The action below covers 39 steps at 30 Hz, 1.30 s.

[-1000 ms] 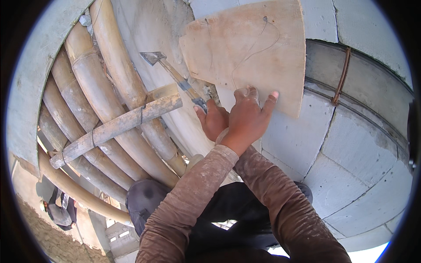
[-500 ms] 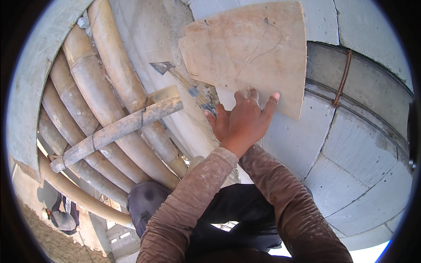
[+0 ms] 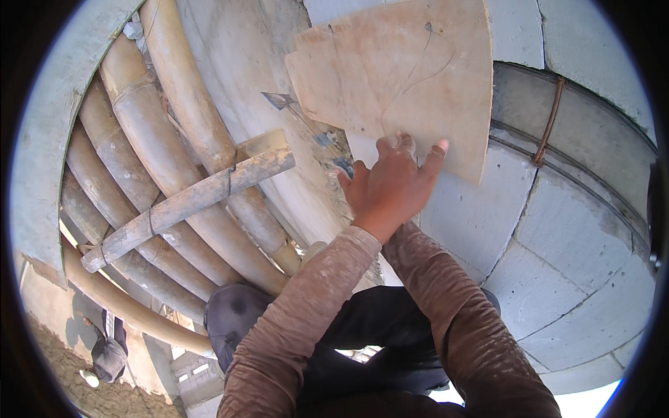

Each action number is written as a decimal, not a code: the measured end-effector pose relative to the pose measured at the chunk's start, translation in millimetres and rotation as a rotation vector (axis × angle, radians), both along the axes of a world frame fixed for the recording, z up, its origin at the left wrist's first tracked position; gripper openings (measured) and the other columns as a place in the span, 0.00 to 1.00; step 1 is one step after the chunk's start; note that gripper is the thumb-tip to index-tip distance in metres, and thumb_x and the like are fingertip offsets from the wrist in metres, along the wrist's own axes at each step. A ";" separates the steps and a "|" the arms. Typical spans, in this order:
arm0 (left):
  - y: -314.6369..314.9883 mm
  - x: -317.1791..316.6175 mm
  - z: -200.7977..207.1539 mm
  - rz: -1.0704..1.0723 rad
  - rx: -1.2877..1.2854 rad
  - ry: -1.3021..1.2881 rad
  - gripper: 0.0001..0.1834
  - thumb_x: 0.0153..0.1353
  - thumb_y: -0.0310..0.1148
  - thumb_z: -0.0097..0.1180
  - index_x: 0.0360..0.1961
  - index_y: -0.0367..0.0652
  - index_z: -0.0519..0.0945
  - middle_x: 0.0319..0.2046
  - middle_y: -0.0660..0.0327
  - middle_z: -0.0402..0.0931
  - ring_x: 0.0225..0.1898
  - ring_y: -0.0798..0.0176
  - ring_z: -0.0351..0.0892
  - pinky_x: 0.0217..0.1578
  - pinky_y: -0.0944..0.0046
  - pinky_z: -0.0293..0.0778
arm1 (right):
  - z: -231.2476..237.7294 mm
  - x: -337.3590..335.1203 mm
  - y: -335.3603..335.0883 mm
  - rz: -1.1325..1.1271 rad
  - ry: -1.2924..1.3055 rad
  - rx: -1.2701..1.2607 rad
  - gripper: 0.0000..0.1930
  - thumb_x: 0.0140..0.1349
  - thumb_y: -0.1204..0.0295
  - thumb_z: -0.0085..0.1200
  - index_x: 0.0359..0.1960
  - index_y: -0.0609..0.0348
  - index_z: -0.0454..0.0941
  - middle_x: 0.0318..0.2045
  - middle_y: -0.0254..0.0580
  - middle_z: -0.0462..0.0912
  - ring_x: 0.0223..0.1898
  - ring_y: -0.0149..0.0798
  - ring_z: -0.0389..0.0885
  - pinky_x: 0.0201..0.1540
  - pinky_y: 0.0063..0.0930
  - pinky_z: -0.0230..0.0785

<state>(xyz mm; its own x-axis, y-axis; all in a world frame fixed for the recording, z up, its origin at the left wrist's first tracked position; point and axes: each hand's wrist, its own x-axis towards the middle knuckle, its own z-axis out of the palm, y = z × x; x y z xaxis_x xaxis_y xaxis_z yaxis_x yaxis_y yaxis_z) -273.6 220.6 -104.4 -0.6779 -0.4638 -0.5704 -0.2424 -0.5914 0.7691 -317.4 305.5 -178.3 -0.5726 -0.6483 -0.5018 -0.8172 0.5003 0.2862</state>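
My forearms cross, the left over the right. My left hand (image 3: 397, 182) rests with fingers apart on the lower edge of a plywood board (image 3: 404, 76), with loose thin wire on its face. Mostly hidden under it, my right hand (image 3: 343, 182) shows only a little at the left. It appears closed around the lower end of a long tool with a dark, pointed metal head (image 3: 279, 100) and blue patches on its shaft. The tool is blurred and lies between the board and a grey plastered surface (image 3: 237, 104).
Thick bamboo poles (image 3: 150, 118) lie at left, with a shorter crosspiece (image 3: 191, 198) tied over them. Pale blocks (image 3: 481, 216) curve along the right, beside a channel with metal bars and a rusty tie (image 3: 549, 122). Far below at lower left, another person (image 3: 109, 355) is visible.
The tool's pointed head has swung slightly right and blurred. My left hand and the board have shifted a little right in view. The person below has moved.
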 end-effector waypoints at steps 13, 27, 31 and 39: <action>0.0 0.1 -4.7 0.046 -0.106 0.003 0.52 0.64 0.69 0.41 0.60 0.19 0.68 0.57 0.31 0.65 0.57 0.37 0.72 0.56 0.50 0.69 | -8.9 6.8 11.4 0.050 0.062 -0.010 0.29 0.68 0.43 0.44 0.44 0.60 0.78 0.25 0.53 0.83 0.33 0.54 0.83 0.44 0.53 0.68; -5.2 -2.6 2.5 0.029 -0.007 0.018 0.55 0.62 0.72 0.41 0.60 0.19 0.68 0.63 0.32 0.59 0.63 0.42 0.67 0.61 0.56 0.65 | -10.4 1.6 3.4 -0.024 -0.033 -0.034 0.29 0.70 0.44 0.42 0.44 0.62 0.77 0.27 0.56 0.84 0.32 0.56 0.83 0.42 0.52 0.71; -1.0 -1.9 -5.7 0.114 -0.099 0.030 0.54 0.63 0.69 0.42 0.58 0.15 0.68 0.55 0.27 0.65 0.56 0.37 0.72 0.51 0.54 0.74 | -7.0 5.5 -12.8 -0.133 -0.059 0.140 0.30 0.69 0.43 0.43 0.45 0.62 0.77 0.27 0.54 0.84 0.32 0.56 0.83 0.42 0.51 0.70; -9.3 -3.9 -1.6 0.006 -0.071 -0.032 0.57 0.60 0.74 0.39 0.60 0.20 0.69 0.62 0.35 0.64 0.61 0.41 0.70 0.65 0.47 0.56 | -19.5 -12.6 17.6 0.095 0.132 -0.140 0.27 0.67 0.42 0.46 0.40 0.58 0.77 0.22 0.46 0.79 0.27 0.45 0.77 0.36 0.45 0.64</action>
<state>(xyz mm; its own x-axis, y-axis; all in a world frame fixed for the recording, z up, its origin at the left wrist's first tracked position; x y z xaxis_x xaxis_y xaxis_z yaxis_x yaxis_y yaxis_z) -277.5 211.3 -105.9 -0.6567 -0.5083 -0.5572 -0.2639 -0.5372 0.8011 -330.0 323.1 -197.9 -0.5602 -0.7607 -0.3279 -0.8227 0.4648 0.3273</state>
